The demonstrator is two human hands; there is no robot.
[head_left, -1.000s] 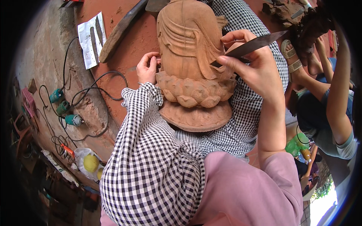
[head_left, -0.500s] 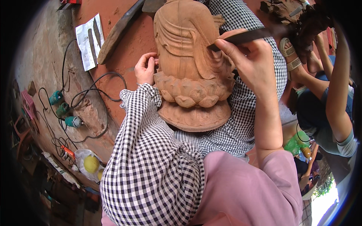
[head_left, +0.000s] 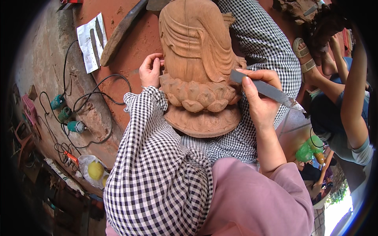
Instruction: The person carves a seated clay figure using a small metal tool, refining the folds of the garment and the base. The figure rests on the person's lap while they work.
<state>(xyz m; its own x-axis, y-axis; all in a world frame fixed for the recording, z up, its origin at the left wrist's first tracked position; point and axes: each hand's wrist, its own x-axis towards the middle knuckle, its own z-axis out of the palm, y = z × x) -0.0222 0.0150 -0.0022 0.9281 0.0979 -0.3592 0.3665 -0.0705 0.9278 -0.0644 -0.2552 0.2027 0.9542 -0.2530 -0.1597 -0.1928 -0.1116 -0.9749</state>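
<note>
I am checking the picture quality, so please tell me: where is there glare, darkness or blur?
Head view: white glare at lower right; dark curved borders left and right; carved statue, right hand and flat blade fairly sharp; lower-left area mostly too dark to read.

The left grip (head_left: pixel 151 70) is turned rightward, its fingers curled and partly hidden, its thumb (head_left: pixel 156 66) raised. The left wrist (head_left: pixel 151 83) is met by a gathered checked cuff (head_left: pixel 157 94). The right grip (head_left: pixel 263 102) is closed in a pinch, the thumb extended opposite bent fingers (head_left: pixel 268 76); the right forearm (head_left: pixel 271 149) is bared and angled up and slightly leftward.
</note>
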